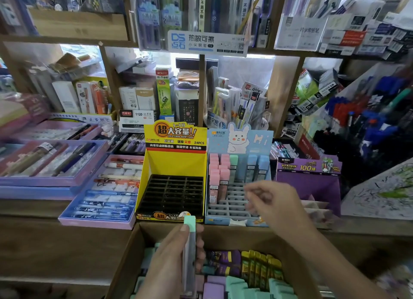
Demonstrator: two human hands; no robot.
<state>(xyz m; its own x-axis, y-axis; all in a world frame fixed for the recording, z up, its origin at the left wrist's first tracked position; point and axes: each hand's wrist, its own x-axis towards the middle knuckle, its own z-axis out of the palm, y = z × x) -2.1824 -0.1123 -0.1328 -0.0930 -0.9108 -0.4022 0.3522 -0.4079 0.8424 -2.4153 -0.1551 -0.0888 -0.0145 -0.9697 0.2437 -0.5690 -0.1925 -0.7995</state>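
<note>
Brown cardboard box [232, 236] fills the lower centre of the frame, packed with mint, lilac and yellow-green lead cases. Above its left part the left hand [169, 260] grips a slim clear plastic lead tube with a mint-green cap [189, 249], thumb along the front and fingers curled round behind. The tube stands nearly upright, its cap level with the box's far rim and just in front of the yellow display carton with a black grid insert [176, 162].

Right of centre, the right hand [277, 207] hovers over the pale blue display carton with a grey slotted tray and a rabbit header card [230, 206]. Its fingers bend toward the thumb, but blur hides whether they pinch anything. Pink, mint and blue capped tubes [220, 176] stand in the tray's back rows. A purple display carton [308, 182] sits just right of the blue one.

All three cartons stand side by side on the wooden desk [44, 231], with lilac pen gift boxes [98, 220] at the left. Wooden shelves [201, 86] crowded with packaged pens fill the upper half.
</note>
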